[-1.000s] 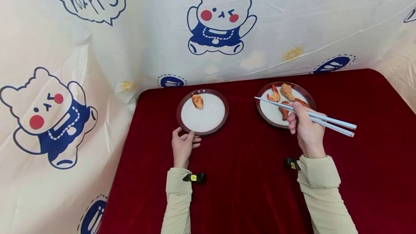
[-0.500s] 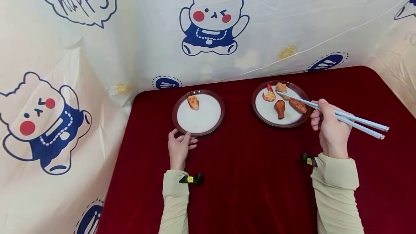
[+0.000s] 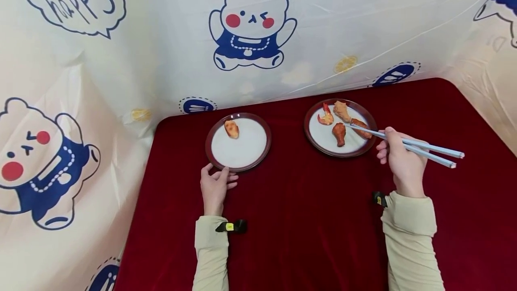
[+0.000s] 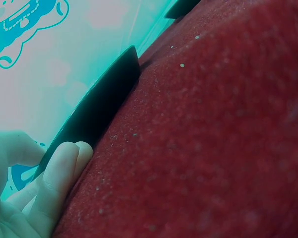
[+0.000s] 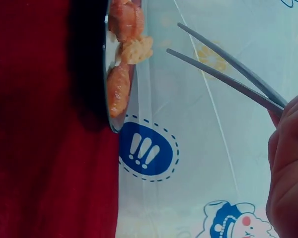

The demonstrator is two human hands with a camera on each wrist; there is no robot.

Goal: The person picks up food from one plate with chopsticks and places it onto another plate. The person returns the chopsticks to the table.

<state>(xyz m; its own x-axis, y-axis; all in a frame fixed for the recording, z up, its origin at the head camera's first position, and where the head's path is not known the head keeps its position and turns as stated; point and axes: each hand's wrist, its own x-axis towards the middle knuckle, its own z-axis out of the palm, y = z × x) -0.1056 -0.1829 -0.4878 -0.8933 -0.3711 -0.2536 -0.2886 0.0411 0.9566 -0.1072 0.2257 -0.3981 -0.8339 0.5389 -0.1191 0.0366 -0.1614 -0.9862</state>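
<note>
Currently left hand (image 3: 213, 191) pinches near rim of left plate (image 3: 242, 149), 1 food piece (image 3: 232, 129) on it; right hand (image 3: 405, 165) grips 2 chopsticks (image 3: 440, 149), tips apart above right plate (image 3: 323, 134) holding 4 food pieces (image 3: 339, 134).

Left plate (image 3: 242, 149): one food piece (image 3: 232, 129). Right plate (image 3: 322, 137): four pieces (image 3: 339, 134).

The right hand (image 3: 405, 165) holds pale blue chopsticks (image 3: 436, 148), slanted, their tips apart, near four food pieces (image 3: 339, 134) on the right plate (image 3: 308, 131). The left hand (image 3: 214, 190) holds the brown rim of a white plate (image 3: 242, 149), bearing one browned piece (image 3: 232, 130).
</note>
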